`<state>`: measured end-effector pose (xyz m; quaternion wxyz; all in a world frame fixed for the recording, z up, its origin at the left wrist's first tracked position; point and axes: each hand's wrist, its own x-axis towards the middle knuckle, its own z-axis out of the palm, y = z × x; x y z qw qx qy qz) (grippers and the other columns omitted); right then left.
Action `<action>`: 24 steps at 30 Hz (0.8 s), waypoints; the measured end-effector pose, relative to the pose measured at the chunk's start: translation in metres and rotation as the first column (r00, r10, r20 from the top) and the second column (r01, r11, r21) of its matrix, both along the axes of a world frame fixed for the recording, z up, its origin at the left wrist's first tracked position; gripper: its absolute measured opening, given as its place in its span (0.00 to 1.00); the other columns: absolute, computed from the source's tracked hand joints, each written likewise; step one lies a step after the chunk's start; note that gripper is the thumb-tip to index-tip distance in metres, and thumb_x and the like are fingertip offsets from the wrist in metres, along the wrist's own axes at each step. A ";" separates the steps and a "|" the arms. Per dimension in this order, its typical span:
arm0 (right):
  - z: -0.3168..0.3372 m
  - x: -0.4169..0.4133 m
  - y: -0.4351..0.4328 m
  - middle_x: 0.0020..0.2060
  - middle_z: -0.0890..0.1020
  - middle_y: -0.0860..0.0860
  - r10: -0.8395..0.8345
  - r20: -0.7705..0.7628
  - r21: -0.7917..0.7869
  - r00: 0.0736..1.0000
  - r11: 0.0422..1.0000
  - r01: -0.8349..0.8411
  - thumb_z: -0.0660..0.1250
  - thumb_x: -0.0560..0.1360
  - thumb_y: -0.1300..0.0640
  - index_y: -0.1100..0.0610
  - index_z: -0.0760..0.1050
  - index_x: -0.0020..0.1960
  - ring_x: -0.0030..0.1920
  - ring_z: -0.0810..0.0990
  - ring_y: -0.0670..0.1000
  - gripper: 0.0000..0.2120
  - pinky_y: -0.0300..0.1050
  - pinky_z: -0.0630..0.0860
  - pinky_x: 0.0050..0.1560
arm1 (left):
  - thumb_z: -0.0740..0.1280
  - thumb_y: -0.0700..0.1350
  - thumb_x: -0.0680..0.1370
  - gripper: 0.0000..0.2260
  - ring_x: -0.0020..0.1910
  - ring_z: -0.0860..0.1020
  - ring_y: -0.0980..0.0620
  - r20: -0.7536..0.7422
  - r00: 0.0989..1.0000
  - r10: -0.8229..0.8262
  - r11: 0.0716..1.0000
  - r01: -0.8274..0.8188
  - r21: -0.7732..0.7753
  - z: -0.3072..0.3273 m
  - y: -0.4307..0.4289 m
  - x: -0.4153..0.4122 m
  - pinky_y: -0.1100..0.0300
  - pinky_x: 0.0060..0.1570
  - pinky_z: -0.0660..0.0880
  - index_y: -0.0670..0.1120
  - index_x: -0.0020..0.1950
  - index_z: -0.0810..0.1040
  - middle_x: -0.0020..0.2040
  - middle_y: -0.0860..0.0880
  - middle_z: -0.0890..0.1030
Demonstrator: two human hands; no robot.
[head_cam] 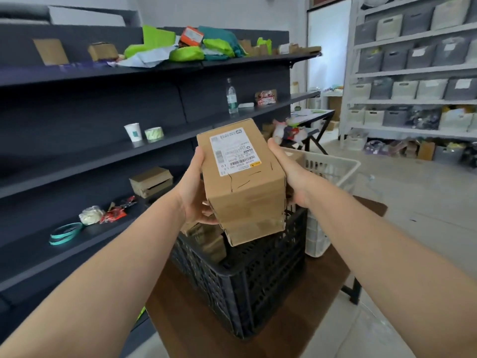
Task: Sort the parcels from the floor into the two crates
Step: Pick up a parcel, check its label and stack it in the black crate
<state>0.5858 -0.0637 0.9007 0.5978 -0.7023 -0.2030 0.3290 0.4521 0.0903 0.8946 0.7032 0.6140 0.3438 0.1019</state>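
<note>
I hold a brown cardboard parcel [242,182] with a white shipping label on top, up in front of me. My left hand [193,189] grips its left side and my right hand [289,174] grips its right side. The parcel hangs above a black plastic crate [247,285] that stands on a brown table and has several brown parcels [209,239] inside. Behind the black crate, to the right, stands a white plastic crate [333,166]; its contents are mostly hidden.
Dark shelving [77,156] runs along the left, carrying a cup, tape rolls, small boxes and green mailers. A brown table [196,329] carries both crates. White shelves with grey bins [413,73] line the far right wall. Pale floor lies to the right.
</note>
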 end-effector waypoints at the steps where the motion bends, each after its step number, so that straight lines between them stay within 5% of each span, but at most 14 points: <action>1: -0.003 0.010 0.012 0.64 0.78 0.52 0.037 -0.009 -0.008 0.999 0.999 -0.037 0.54 0.68 0.22 0.47 0.76 0.65 0.65 0.73 0.56 0.37 0.58 0.66 0.69 | 0.50 0.83 0.65 0.43 0.59 0.76 0.39 -0.009 0.999 0.037 0.999 -0.037 -0.017 -0.004 0.007 0.007 0.44 0.51 0.78 0.49 0.50 0.83 0.61 0.39 0.81; 5: -0.011 0.055 0.055 0.64 0.79 0.52 0.133 -0.068 -0.023 0.989 0.991 -0.135 0.58 0.63 0.20 0.46 0.73 0.68 0.63 0.75 0.57 0.43 0.58 0.70 0.66 | 0.53 0.83 0.63 0.44 0.58 0.77 0.40 -0.041 0.979 0.200 0.978 -0.202 -0.046 -0.013 0.034 0.042 0.41 0.54 0.77 0.49 0.57 0.81 0.61 0.37 0.81; 9: -0.008 0.106 0.088 0.72 0.70 0.51 0.171 -0.072 -0.104 0.983 0.979 -0.178 0.59 0.57 0.17 0.47 0.66 0.74 0.71 0.68 0.57 0.53 0.60 0.64 0.71 | 0.54 0.83 0.62 0.45 0.61 0.78 0.35 -0.050 0.953 0.298 0.948 -0.301 -0.101 -0.018 0.055 0.088 0.36 0.63 0.71 0.49 0.58 0.80 0.59 0.38 0.83; 15: -0.004 0.160 0.132 0.75 0.64 0.53 0.316 -0.021 -0.131 0.949 0.940 -0.315 0.54 0.75 0.29 0.52 0.61 0.76 0.73 0.63 0.56 0.39 0.53 0.60 0.70 | 0.56 0.81 0.65 0.41 0.57 0.78 0.37 -0.029 0.877 0.479 0.855 -0.474 -0.212 -0.037 0.083 0.136 0.39 0.60 0.72 0.48 0.56 0.80 0.54 0.40 0.84; 17: -0.008 0.169 0.148 0.69 0.70 0.52 0.344 -0.012 -0.138 0.939 0.929 -0.343 0.55 0.76 0.31 0.50 0.65 0.72 0.62 0.72 0.54 0.32 0.50 0.65 0.62 | 0.57 0.80 0.66 0.40 0.57 0.78 0.37 -0.027 0.845 0.535 0.816 -0.524 -0.245 -0.046 0.094 0.138 0.38 0.61 0.72 0.49 0.58 0.80 0.55 0.40 0.84; 20: -0.012 0.172 0.171 0.43 0.76 0.48 0.428 -0.046 -0.146 0.903 0.891 -0.430 0.54 0.76 0.30 0.50 0.74 0.51 0.39 0.72 0.48 0.25 0.44 0.69 0.42 | 0.58 0.79 0.67 0.38 0.57 0.79 0.38 -0.017 0.811 0.585 0.780 -0.568 -0.264 -0.054 0.110 0.133 0.39 0.60 0.72 0.49 0.57 0.80 0.54 0.41 0.85; 24: -0.017 0.172 0.194 0.37 0.80 0.51 0.489 -0.126 -0.106 0.863 0.859 -0.502 0.57 0.74 0.29 0.50 0.75 0.40 0.40 0.78 0.51 0.25 0.47 0.74 0.38 | 0.59 0.80 0.63 0.41 0.58 0.79 0.39 -0.051 0.793 0.607 0.769 -0.603 -0.212 -0.054 0.122 0.125 0.40 0.51 0.76 0.51 0.59 0.82 0.57 0.41 0.84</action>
